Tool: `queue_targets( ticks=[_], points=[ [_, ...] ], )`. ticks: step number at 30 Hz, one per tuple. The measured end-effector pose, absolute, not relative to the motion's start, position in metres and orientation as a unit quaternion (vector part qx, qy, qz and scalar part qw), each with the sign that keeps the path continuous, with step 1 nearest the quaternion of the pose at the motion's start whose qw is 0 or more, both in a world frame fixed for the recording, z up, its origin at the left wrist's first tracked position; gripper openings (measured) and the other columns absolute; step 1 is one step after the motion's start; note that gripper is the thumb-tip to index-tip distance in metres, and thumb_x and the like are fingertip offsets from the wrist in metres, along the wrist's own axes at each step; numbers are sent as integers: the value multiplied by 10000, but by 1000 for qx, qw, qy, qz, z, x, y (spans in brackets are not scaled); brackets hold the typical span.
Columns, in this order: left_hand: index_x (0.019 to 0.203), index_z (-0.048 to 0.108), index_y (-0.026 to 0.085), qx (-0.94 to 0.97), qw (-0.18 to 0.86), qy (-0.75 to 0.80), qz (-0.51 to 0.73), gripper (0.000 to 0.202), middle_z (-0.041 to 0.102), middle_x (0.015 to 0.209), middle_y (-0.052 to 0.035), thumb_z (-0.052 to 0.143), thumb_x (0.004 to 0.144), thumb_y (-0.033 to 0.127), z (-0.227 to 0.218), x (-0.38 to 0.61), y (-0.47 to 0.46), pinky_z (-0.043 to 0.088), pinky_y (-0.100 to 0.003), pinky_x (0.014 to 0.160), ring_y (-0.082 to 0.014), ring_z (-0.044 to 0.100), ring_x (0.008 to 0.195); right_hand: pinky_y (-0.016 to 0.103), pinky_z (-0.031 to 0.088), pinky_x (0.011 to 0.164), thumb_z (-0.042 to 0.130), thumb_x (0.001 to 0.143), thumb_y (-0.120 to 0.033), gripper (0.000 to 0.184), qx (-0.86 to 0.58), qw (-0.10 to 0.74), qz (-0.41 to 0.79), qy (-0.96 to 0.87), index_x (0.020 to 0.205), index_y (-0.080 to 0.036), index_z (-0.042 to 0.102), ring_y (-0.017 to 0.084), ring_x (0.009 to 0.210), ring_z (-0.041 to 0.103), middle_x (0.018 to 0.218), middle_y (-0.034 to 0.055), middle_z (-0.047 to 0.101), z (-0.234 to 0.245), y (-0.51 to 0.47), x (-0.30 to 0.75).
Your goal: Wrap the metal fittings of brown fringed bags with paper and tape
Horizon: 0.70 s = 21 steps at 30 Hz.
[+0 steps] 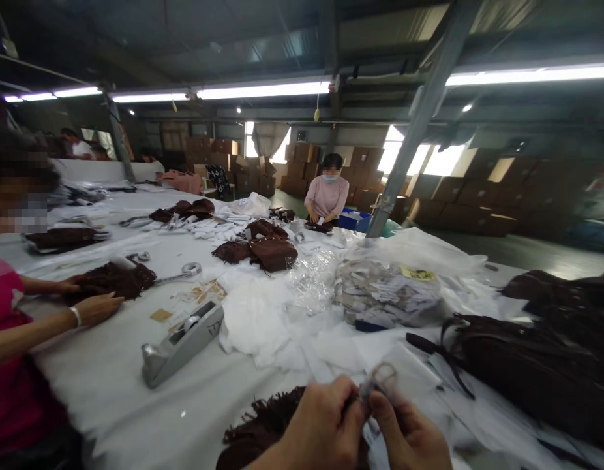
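Note:
My left hand (321, 424) and my right hand (409, 434) meet at the bottom edge of the view, both pinching a small clear plastic piece (380, 380) between thumbs and fingers. Under and left of my left hand lies a dark brown fringed bag (256, 427) on the white table (111, 385). What the plastic piece is exactly cannot be made out.
A grey tape dispenser (179, 344) sits left of centre. A clear bag of paper tags (387, 294) and white wrapping sheets (263, 320) lie ahead. Dark brown bags (531, 365) are piled at right. A person's hands (94, 307) at left hold a brown bag; another person (327, 194) works at the far end.

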<state>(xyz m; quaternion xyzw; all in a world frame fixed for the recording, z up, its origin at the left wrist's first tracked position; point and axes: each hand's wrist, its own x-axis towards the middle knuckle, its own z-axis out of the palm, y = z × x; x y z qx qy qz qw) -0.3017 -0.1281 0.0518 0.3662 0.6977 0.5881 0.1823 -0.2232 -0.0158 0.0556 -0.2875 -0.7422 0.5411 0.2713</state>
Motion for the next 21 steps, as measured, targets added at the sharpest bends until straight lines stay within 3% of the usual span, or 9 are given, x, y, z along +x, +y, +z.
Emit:
queue_targets(
  ticks=[4,8,12,17,21],
  points=[
    [773,560,185,421,122,677,591,274,551,600,8,439,902,394,90,-281,-160,307,-221,504,-108,464,530,235,490,521,659,650,-573,407,-222,299,515,-772,689,-168,669,194,589,612,579,32,642,103,-37,-202],
    [1027,567,174,495,175,611,593,254,622,712,1,440,899,353,65,-279,-175,384,-214,591,-107,513,591,219,387,443,660,668,-581,424,-197,307,527,-768,599,-165,612,117,471,465,497,-11,538,101,-44,-194],
    [789,600,151,435,139,639,619,292,489,575,34,435,888,371,25,-279,-175,328,-202,506,-86,413,515,223,323,424,704,611,-625,491,-228,288,605,-706,529,-159,571,91,438,392,458,-31,470,63,-40,-200],
    [822,611,139,344,171,619,685,306,445,513,60,548,815,438,21,-269,-169,293,-199,440,-78,382,445,236,339,452,687,607,-659,527,-235,271,638,-682,598,-135,629,101,460,430,517,1,536,46,-40,-202],
    [878,573,152,314,220,598,704,353,380,438,99,538,811,497,14,-264,-161,223,-196,379,-71,305,360,225,288,424,627,628,-709,574,-220,271,621,-702,564,-140,588,86,438,386,479,-22,487,35,-42,-205]
  ],
)
